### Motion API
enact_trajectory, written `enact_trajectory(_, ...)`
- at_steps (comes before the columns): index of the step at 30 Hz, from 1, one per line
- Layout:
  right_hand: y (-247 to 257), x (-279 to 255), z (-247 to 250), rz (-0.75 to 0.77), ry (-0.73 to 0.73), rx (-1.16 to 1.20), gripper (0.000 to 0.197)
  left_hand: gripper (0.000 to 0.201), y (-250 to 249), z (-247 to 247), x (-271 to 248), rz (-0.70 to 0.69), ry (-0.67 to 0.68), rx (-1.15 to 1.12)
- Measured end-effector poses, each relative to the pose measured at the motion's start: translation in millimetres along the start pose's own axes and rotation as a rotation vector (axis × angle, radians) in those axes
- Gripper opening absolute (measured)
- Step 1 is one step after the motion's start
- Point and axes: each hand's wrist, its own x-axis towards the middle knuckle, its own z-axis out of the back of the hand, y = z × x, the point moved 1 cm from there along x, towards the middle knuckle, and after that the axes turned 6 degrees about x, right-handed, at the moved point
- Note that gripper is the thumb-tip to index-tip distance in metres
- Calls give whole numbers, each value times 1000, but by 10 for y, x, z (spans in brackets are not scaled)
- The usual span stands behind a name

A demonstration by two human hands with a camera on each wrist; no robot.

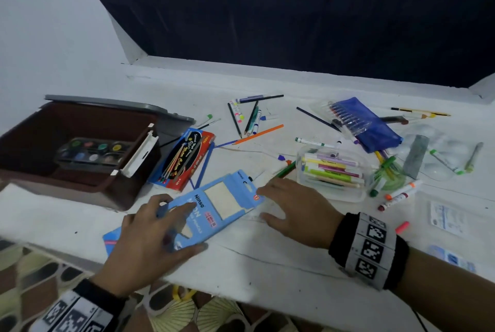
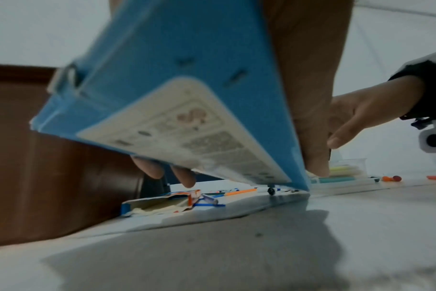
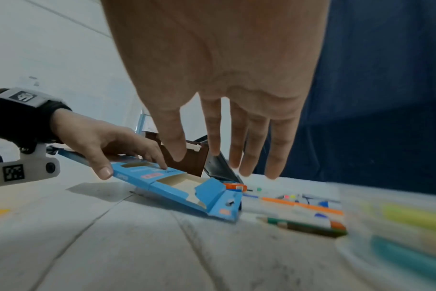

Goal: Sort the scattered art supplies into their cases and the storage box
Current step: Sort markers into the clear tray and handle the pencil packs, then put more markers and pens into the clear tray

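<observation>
Low centre of the head view: blue box (image 1: 214,208) tilted, near end gripped by left hand (image 1: 150,240), far end on the table (image 1: 267,264), right hand (image 1: 297,211) spread flat just beside it, fingers straight.

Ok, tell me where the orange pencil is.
In the head view the orange pencil lies mid-table, right of the red paint box, below the cluster of pens.

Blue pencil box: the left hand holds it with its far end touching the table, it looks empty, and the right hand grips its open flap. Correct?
Not quite. The right hand grips nothing: in the right wrist view its fingers hang straight and spread above the table, clear of the open flap. The rest stands: the left hand holds the blue pencil box, tilted with its far end touching the table, and no pencils show through its window.
</observation>
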Motion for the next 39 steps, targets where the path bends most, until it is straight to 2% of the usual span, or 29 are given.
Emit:
enact_trajectory(6, -25, 50, -189, -119, 195, -34, 55, 87, 117, -56, -196, 15, 103, 48)
enact_trajectory(10, -13, 140, -209, -185, 261, -56, 54, 79, 36, -163, -118, -2, 153, 96)
enact_trajectory(15, -77, 153, -169, -238, 272, -48, 51, 63, -124, -162, 164, -95, 207, 221)
enact_trajectory(20, -162, 100, -148, -243, 252, 43, 55, 84, -351, -96, 492, -164, 281, 260)
enact_trajectory(24, -217, 72, -159, -248, 206, 109, 53, 61, -557, -70, 803, -189, 357, 216)
enact_trajectory(27, -252, 43, -151, -249, 182, 163, 53, 49, -600, -90, 1002, -211, 356, 78)
enact_trajectory(30, -277, 11, -143, -253, 174, 213, 53, 41, -524, -42, 1183, -171, 306, -88)
enact_trajectory(34, -326, 0, -107, -256, 104, 277, 49, 51, -288, 105, 1444, -29, 58, 3)
enact_trajectory(35, -326, 11, -73, -251, 67, 295, 46, 57, -235, 123, 1500, 14, 48, 70)
enact_trajectory(39, -267, 46, 133, -201, -106, 346, 30, 77, -156, 130, 1681, 156, 165, 194)
